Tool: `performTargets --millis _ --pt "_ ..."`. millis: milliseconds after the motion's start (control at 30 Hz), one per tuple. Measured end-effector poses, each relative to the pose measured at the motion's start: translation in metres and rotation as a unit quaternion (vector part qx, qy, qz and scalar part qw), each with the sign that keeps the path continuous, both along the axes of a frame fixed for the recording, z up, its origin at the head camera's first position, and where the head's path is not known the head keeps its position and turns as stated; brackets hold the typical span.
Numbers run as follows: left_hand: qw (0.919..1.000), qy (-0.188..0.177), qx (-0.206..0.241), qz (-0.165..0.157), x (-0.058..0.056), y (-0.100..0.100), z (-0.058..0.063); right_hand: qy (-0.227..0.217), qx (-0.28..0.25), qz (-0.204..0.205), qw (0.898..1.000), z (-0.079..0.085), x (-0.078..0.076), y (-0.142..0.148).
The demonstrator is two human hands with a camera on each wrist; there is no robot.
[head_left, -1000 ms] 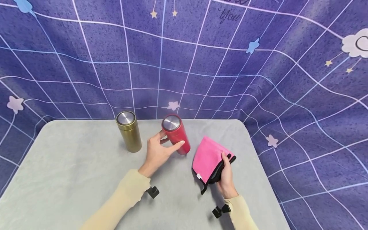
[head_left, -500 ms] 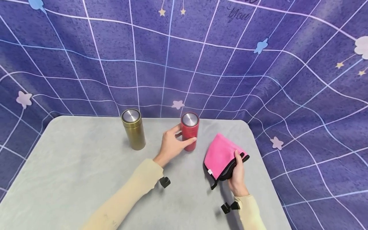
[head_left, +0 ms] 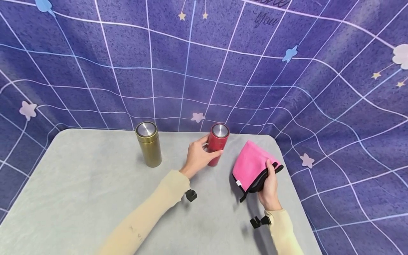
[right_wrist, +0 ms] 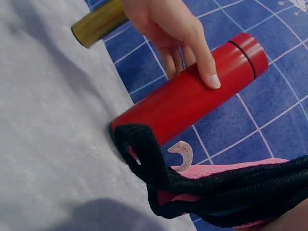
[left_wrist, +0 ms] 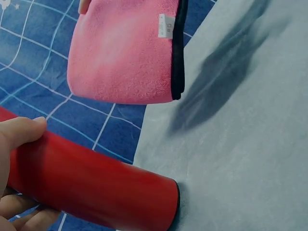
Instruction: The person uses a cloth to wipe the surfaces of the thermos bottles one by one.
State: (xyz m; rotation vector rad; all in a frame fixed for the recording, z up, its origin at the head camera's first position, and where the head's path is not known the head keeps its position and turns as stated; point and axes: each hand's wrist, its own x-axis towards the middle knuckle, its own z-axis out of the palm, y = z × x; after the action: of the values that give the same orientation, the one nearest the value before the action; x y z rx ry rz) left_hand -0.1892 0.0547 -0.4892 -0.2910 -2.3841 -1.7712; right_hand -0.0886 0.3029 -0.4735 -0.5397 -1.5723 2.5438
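My left hand point(head_left: 198, 158) grips a red thermos flask point(head_left: 218, 144) round its side, thumb in front and fingers behind. In the right wrist view the red flask point(right_wrist: 187, 98) stands with its base at the grey cloth. A folded pink cloth point(head_left: 251, 164) with black edging and a small white tag is pinched in my right hand point(head_left: 269, 186), held above the table to the right of the flask. The pink cloth point(left_wrist: 122, 53) also shows in the left wrist view, apart from the flask. Further left a gold thermos flask point(head_left: 149, 144) stands upright, touched by neither hand.
A grey-covered table point(head_left: 83, 184) lies under everything. Behind it and on the right hangs a purple curtain point(head_left: 172, 63) with a grid and star pattern. Small black mounts are strapped at both wrists.
The left hand and the red flask have shifted right, away from the gold flask. The right hand with the pink cloth has moved slightly up and right. The head view has also turned a little.
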Motion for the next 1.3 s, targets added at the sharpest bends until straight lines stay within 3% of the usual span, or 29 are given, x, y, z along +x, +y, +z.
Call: performTargets --millis 367,900,1300 --pt "0.9995 0.005 -0.029 0.011 -0.007 0.005 -0.003 0.002 -0.007 0.001 1.0 0.006 -0.002 -0.003" --pt "0.9941 0.0 -0.108 0.008 -0.005 0.003 -0.006 -0.001 0.011 -0.005 1.0 0.002 0.001 -0.005" --pt "0.993 -0.002 -0.115 -0.029 0.002 -0.009 -0.014 0.002 0.007 0.002 1.0 0.0 0.014 -0.008"
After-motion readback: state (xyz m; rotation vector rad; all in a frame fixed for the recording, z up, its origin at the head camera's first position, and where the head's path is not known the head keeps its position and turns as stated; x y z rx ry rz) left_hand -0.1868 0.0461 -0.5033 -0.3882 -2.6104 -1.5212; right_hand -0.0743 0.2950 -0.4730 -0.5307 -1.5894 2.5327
